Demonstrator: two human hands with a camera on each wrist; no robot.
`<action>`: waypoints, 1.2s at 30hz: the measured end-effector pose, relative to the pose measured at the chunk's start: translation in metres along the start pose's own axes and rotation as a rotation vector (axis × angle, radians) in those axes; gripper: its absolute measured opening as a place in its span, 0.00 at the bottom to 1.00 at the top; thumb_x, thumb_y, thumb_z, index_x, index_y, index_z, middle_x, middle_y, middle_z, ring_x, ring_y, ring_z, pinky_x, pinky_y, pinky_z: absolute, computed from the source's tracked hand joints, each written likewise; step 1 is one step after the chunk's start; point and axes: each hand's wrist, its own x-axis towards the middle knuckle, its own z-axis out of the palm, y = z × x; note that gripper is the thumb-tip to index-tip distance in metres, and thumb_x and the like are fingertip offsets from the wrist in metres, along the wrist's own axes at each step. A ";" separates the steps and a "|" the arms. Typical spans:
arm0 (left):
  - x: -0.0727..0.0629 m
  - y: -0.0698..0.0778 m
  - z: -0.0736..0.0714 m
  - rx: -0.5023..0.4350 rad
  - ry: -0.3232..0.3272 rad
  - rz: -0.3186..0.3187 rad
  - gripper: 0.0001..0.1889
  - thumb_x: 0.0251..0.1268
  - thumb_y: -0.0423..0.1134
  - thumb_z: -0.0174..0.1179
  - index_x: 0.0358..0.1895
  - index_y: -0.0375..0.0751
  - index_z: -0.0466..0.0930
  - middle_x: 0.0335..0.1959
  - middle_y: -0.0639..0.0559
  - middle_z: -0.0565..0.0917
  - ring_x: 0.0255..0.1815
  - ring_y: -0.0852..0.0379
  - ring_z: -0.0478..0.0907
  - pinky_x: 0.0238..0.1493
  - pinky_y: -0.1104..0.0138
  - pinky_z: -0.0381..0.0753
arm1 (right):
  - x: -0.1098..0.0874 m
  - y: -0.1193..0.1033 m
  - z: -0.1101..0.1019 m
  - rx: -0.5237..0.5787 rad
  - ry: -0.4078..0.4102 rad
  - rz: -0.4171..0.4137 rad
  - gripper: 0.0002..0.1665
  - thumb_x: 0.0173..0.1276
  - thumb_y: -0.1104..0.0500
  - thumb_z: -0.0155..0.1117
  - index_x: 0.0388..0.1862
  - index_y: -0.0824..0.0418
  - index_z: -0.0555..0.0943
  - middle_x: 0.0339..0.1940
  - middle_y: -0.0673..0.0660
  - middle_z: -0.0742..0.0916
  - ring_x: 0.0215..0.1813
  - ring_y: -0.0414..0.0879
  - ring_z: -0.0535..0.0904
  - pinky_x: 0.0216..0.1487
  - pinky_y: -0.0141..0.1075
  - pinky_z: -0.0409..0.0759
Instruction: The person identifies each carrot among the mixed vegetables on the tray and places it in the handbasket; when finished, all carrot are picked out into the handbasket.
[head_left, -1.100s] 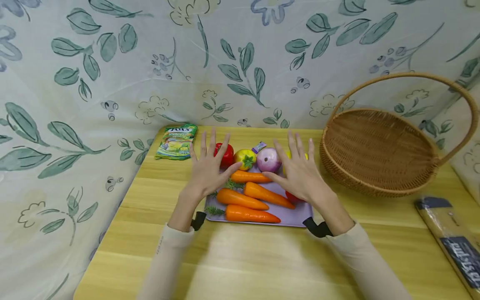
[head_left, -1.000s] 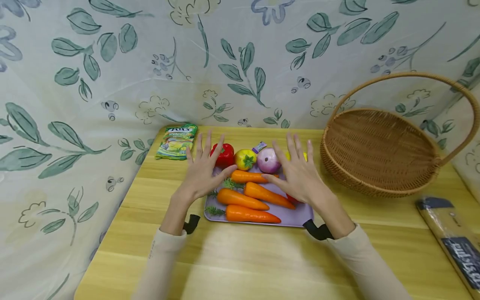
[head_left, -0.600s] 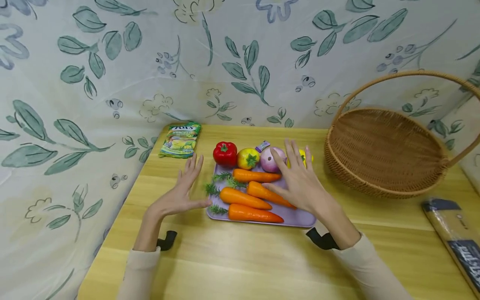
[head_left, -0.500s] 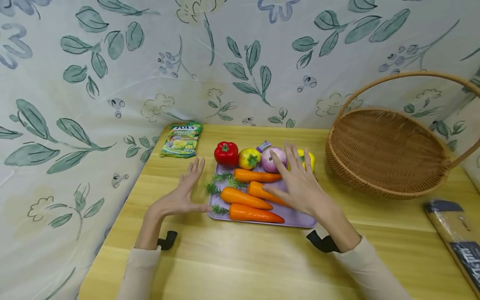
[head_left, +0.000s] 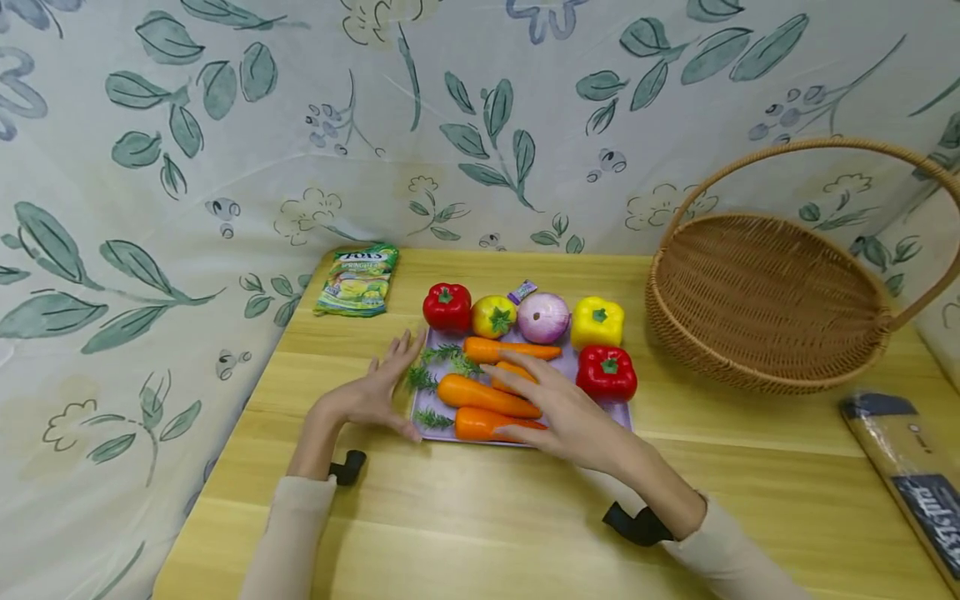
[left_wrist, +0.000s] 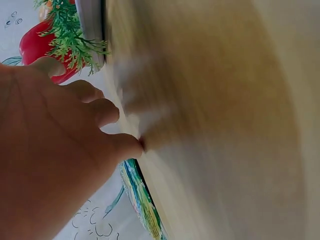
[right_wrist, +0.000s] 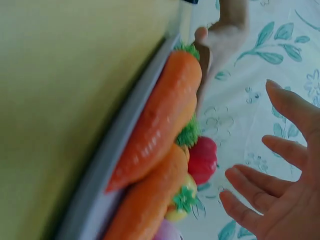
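A lavender tray (head_left: 621, 413) holds several carrots with green tops, including the front carrot (head_left: 480, 424) and the one behind it (head_left: 480, 393). My left hand (head_left: 367, 393) is at the tray's left edge, fingers spread, thumb near the front left corner. Over the tray's front right reaches my right hand (head_left: 573, 417), which partly covers the carrots in the head view. In the right wrist view its fingers (right_wrist: 252, 187) are apart and hold nothing. At the tray's right lies a red bell pepper (head_left: 606, 374), with a yellow bell pepper (head_left: 597, 323) behind it.
Along the tray's back stand another red bell pepper (head_left: 447, 308), a yellow-green tomato-like piece (head_left: 493, 316) and a purple onion (head_left: 543, 317), with a small purple packet (head_left: 522, 291) behind. A green candy bag (head_left: 357, 281), wicker basket (head_left: 765, 300) and brown package (head_left: 907, 475) lie around.
My left hand has moved away from over the tray to its left edge. My right hand has come lower and leftward over the front carrots, uncovering the yellow and right red peppers.
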 end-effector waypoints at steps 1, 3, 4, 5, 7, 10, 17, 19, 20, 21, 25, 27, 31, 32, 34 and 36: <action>0.001 0.000 0.000 0.001 -0.004 -0.010 0.80 0.39 0.53 0.86 0.85 0.50 0.26 0.84 0.35 0.23 0.85 0.34 0.17 0.78 0.29 0.23 | 0.000 -0.001 0.003 0.028 -0.012 -0.001 0.42 0.69 0.43 0.72 0.79 0.45 0.69 0.78 0.55 0.71 0.74 0.55 0.74 0.70 0.56 0.79; 0.002 -0.001 0.000 0.003 -0.009 -0.024 0.80 0.39 0.53 0.86 0.85 0.50 0.25 0.84 0.35 0.22 0.85 0.34 0.17 0.78 0.29 0.22 | 0.000 -0.003 0.008 0.066 -0.038 0.003 0.40 0.69 0.44 0.72 0.78 0.43 0.71 0.73 0.53 0.76 0.69 0.50 0.77 0.68 0.51 0.81; 0.003 -0.001 0.000 0.005 -0.010 -0.029 0.80 0.40 0.53 0.85 0.85 0.50 0.25 0.84 0.35 0.22 0.85 0.35 0.17 0.78 0.29 0.22 | 0.001 -0.003 0.011 0.073 -0.048 0.005 0.39 0.69 0.44 0.73 0.77 0.43 0.72 0.69 0.52 0.78 0.65 0.48 0.78 0.65 0.47 0.82; 0.004 -0.001 0.000 0.006 -0.011 -0.038 0.79 0.41 0.53 0.85 0.85 0.50 0.25 0.84 0.35 0.22 0.85 0.35 0.16 0.79 0.30 0.21 | 0.001 -0.002 0.014 0.081 -0.059 0.001 0.38 0.69 0.45 0.73 0.77 0.44 0.73 0.66 0.51 0.79 0.61 0.46 0.78 0.62 0.43 0.83; 0.006 -0.002 0.000 0.008 -0.011 -0.049 0.79 0.41 0.53 0.85 0.85 0.50 0.25 0.84 0.35 0.22 0.85 0.36 0.17 0.79 0.30 0.21 | 0.001 0.000 0.020 0.096 -0.077 0.001 0.37 0.68 0.48 0.75 0.75 0.46 0.75 0.60 0.50 0.80 0.56 0.43 0.77 0.56 0.37 0.81; 0.008 -0.001 -0.001 0.012 -0.016 -0.062 0.79 0.42 0.53 0.85 0.85 0.48 0.25 0.84 0.34 0.23 0.85 0.35 0.16 0.78 0.30 0.21 | 0.002 0.003 0.027 0.114 -0.081 0.012 0.36 0.65 0.52 0.77 0.73 0.47 0.78 0.54 0.51 0.80 0.53 0.42 0.74 0.51 0.33 0.78; 0.011 0.003 -0.002 0.070 -0.043 -0.099 0.77 0.45 0.53 0.83 0.85 0.48 0.24 0.84 0.33 0.21 0.84 0.34 0.16 0.79 0.30 0.22 | 0.005 0.007 0.037 0.072 -0.063 0.036 0.33 0.61 0.56 0.80 0.66 0.47 0.83 0.50 0.49 0.80 0.50 0.41 0.73 0.49 0.33 0.78; 0.012 0.003 -0.001 0.088 -0.050 -0.107 0.77 0.46 0.54 0.83 0.85 0.48 0.24 0.83 0.32 0.21 0.84 0.33 0.17 0.79 0.29 0.22 | 0.005 0.007 0.040 0.044 -0.068 0.037 0.32 0.61 0.57 0.81 0.65 0.47 0.84 0.50 0.49 0.80 0.50 0.41 0.73 0.50 0.34 0.78; 0.012 0.003 -0.001 0.094 -0.052 -0.108 0.77 0.46 0.54 0.82 0.85 0.48 0.24 0.83 0.32 0.22 0.85 0.33 0.17 0.79 0.29 0.23 | 0.006 0.007 0.040 0.030 -0.070 0.038 0.32 0.61 0.58 0.81 0.65 0.47 0.85 0.50 0.49 0.80 0.50 0.41 0.74 0.50 0.34 0.78; 0.012 0.003 -0.001 0.095 -0.054 -0.109 0.77 0.46 0.54 0.82 0.85 0.48 0.24 0.83 0.32 0.22 0.85 0.33 0.17 0.79 0.29 0.23 | 0.006 0.007 0.041 0.016 -0.071 0.038 0.32 0.61 0.58 0.80 0.65 0.47 0.85 0.50 0.49 0.80 0.50 0.42 0.74 0.51 0.35 0.78; 0.012 0.002 -0.001 0.090 -0.061 -0.108 0.76 0.47 0.55 0.82 0.85 0.48 0.25 0.83 0.32 0.22 0.85 0.33 0.17 0.79 0.29 0.23 | 0.005 0.007 0.042 -0.032 -0.062 0.035 0.31 0.61 0.58 0.80 0.64 0.48 0.85 0.51 0.49 0.82 0.49 0.42 0.76 0.49 0.35 0.80; 0.011 0.003 -0.001 0.095 -0.064 -0.112 0.76 0.46 0.56 0.82 0.85 0.48 0.25 0.84 0.32 0.22 0.85 0.33 0.17 0.79 0.29 0.23 | 0.005 0.007 0.042 -0.056 -0.059 0.029 0.31 0.61 0.58 0.81 0.64 0.47 0.85 0.52 0.49 0.83 0.49 0.42 0.77 0.48 0.34 0.81; 0.011 0.003 -0.002 0.110 -0.072 -0.124 0.76 0.47 0.57 0.82 0.85 0.48 0.26 0.84 0.33 0.21 0.85 0.35 0.17 0.80 0.30 0.23 | 0.006 0.007 0.042 -0.095 -0.054 0.018 0.30 0.60 0.57 0.82 0.62 0.46 0.86 0.52 0.49 0.85 0.48 0.42 0.79 0.45 0.33 0.83; 0.011 0.003 -0.002 0.114 -0.074 -0.127 0.76 0.47 0.57 0.81 0.85 0.48 0.26 0.84 0.34 0.21 0.85 0.35 0.16 0.80 0.31 0.23 | 0.006 0.007 0.041 -0.104 -0.052 0.014 0.30 0.59 0.56 0.82 0.62 0.46 0.87 0.52 0.49 0.85 0.49 0.42 0.80 0.45 0.33 0.83; 0.012 0.003 -0.002 0.109 -0.075 -0.125 0.76 0.47 0.57 0.81 0.85 0.48 0.26 0.84 0.33 0.21 0.85 0.34 0.17 0.80 0.30 0.23 | 0.006 0.007 0.041 -0.123 -0.048 0.004 0.30 0.58 0.56 0.83 0.61 0.47 0.87 0.52 0.49 0.86 0.49 0.43 0.81 0.44 0.32 0.83; 0.012 0.003 -0.002 0.109 -0.077 -0.130 0.76 0.47 0.57 0.81 0.85 0.48 0.25 0.84 0.33 0.21 0.85 0.35 0.17 0.80 0.31 0.23 | 0.006 0.007 0.040 -0.138 -0.045 -0.002 0.30 0.58 0.56 0.83 0.61 0.47 0.87 0.52 0.49 0.87 0.49 0.43 0.81 0.42 0.32 0.82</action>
